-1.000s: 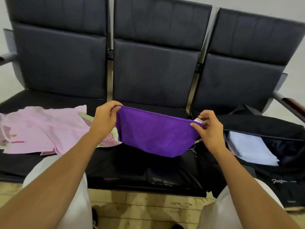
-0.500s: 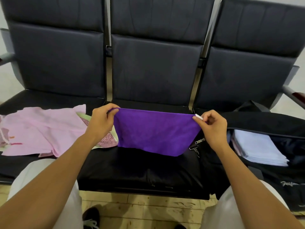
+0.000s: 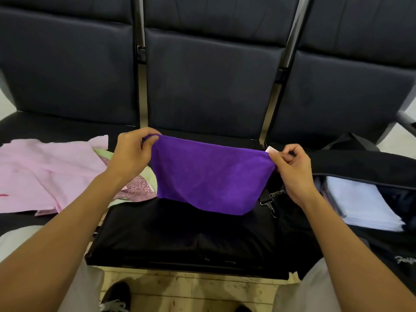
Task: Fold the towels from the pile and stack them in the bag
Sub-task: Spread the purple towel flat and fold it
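Observation:
A purple towel (image 3: 209, 176) hangs folded over the middle seat, stretched between both hands. My left hand (image 3: 130, 154) pinches its upper left corner. My right hand (image 3: 292, 172) pinches the upper right corner, where a small white label sticks out. The pile of pink and patterned towels (image 3: 51, 172) lies spread on the left seat. On the right seat sits the open black bag (image 3: 360, 167), with a stack of folded pale blue towels (image 3: 360, 203) inside.
Three dark padded seats with tall backrests (image 3: 211, 82) fill the view. A metal clip and strap (image 3: 270, 201) of the bag hang by the right hand. My knees and a shoe (image 3: 117, 296) show over a tiled floor at the bottom.
Both hands have spread a little farther apart and pulled the towel's top edge tighter. The view has tilted downward, showing more floor.

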Action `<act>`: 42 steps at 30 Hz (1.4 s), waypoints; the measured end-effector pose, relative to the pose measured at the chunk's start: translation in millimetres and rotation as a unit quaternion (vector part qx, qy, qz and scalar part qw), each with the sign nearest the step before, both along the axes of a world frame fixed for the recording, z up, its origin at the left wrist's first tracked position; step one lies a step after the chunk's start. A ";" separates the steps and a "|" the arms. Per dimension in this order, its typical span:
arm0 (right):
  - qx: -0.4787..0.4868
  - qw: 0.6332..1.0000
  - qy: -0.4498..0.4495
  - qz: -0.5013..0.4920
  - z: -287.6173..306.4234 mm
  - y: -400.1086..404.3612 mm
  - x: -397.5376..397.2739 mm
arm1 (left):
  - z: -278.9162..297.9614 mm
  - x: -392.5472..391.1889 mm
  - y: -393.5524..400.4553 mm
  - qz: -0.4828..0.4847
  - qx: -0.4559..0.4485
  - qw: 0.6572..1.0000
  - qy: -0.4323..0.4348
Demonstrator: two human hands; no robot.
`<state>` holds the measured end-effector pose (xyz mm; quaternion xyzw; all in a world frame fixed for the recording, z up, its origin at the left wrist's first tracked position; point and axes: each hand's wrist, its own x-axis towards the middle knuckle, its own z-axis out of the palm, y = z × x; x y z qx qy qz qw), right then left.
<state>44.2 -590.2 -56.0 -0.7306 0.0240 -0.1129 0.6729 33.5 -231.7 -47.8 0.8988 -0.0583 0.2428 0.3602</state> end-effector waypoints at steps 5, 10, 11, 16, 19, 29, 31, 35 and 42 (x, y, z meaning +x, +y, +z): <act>-0.031 0.999 0.011 0.035 -6.0 3.9 8.0 | 0.0 4.8 6.4 -0.002 0.008 1.000 -0.010; -0.082 0.993 0.045 0.072 -8.3 5.5 8.0 | 0.9 5.5 9.0 0.012 0.007 1.000 -0.017; -0.091 0.991 0.053 0.082 -8.2 5.0 6.6 | 1.0 5.7 9.4 0.012 0.005 1.000 -0.017; -0.214 0.970 0.068 0.091 -12.3 1.0 2.4 | -0.2 4.1 12.6 0.005 -0.009 1.000 0.005; -0.248 0.965 0.043 0.078 -8.7 1.3 0.9 | -0.3 2.7 11.9 0.035 -0.035 0.998 0.043; -0.222 0.970 -0.093 -0.003 -7.1 0.4 8.6 | -4.1 8.6 10.6 0.011 -0.104 0.988 0.110; -0.196 0.978 -0.069 0.011 -5.2 2.4 7.5 | -4.6 10.1 11.3 0.013 -0.099 0.989 0.110; -0.202 0.978 -0.039 0.019 -5.3 5.9 7.9 | -3.6 9.5 10.9 0.021 -0.088 0.989 0.117; -0.149 0.986 0.030 0.063 0.7 4.3 2.1 | 5.1 5.4 15.9 -0.031 -0.131 0.979 0.155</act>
